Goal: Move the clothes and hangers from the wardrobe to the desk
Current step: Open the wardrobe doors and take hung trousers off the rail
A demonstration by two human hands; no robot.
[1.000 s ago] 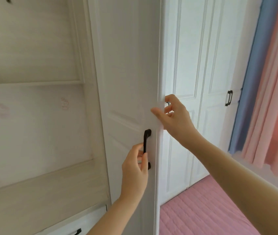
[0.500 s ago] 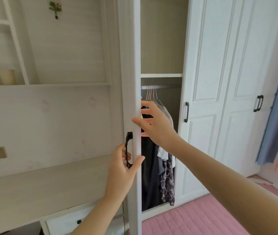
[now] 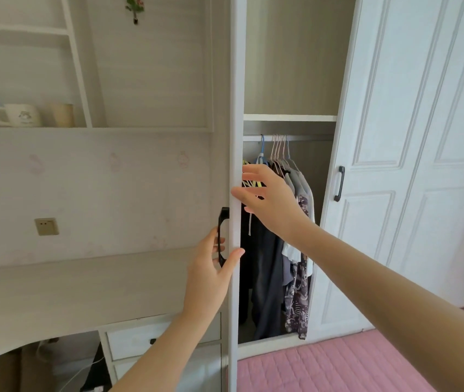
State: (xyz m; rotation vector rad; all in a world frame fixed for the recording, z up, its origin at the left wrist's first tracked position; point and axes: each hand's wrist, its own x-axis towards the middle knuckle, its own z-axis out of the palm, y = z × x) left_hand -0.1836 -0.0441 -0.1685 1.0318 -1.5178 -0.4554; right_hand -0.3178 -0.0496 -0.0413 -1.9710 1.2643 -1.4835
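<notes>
Clothes [image 3: 267, 264] hung in the wardrobe [image 3: 290, 118]. My left hand [image 3: 211, 273] curled fingers round the door handle [image 3: 222, 222]; my right hand [image 3: 273, 202] spread wide.

Readable text: none could be read anywhere in the view.
Mug [image 3: 17, 114]: it stood at the left end of the shelf [image 3: 140, 129] and carried a small dark print on its side, too blurred to tell whether it held letters.
Wall socket [image 3: 46, 226]: its plate showed only dark slots, and no mark was legible.
Wall [image 3: 112, 199]: it bore pale pink figures, too faint to be read as signs.
</notes>
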